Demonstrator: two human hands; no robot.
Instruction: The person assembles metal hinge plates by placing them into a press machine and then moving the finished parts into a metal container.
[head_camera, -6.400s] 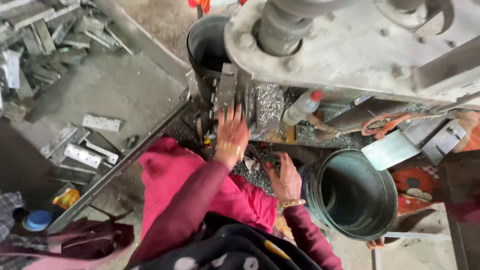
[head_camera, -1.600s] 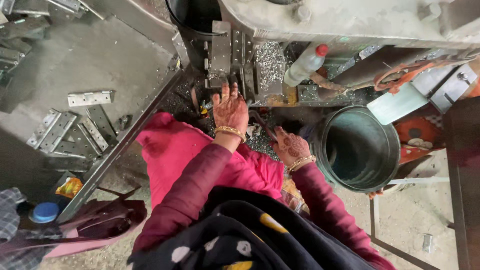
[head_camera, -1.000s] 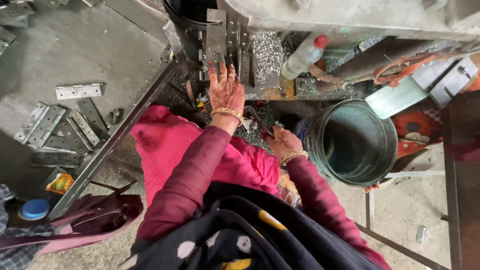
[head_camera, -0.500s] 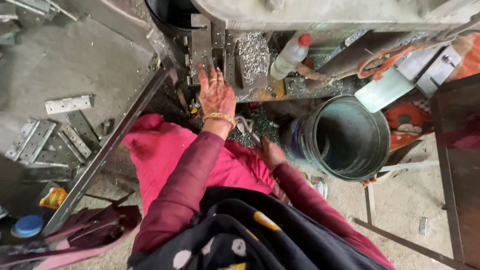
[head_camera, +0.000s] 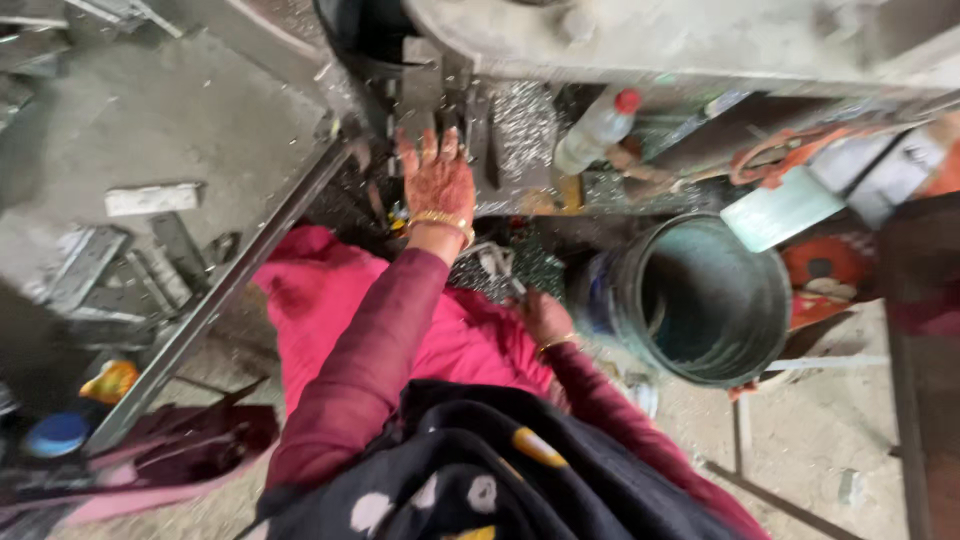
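At the press bed (head_camera: 440, 90), directly ahead, your left hand (head_camera: 435, 180) lies open, fingers spread on it; your right hand (head_camera: 545, 315), nearer you, grip unclear, rests by metal scrap (head_camera: 500, 265).

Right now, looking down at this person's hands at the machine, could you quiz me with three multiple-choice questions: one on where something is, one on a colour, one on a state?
1. Where is the big round bucket?
A. To the right of the right hand
B. Left of the left hand
C. On the person's lap

2. What colour is the cap of the plastic bottle?
A. Blue
B. Red
C. Green

3. How is the left hand held?
A. Clenched in a fist
B. Gripping the bottle
C. Fingers stretched out against the machine

Answers: 1 A, the bucket stands just right of the lower hand. 2 B, the cap at the bottle's upper end is red. 3 C, the fingers lie spread and reach up to the grey metal part.
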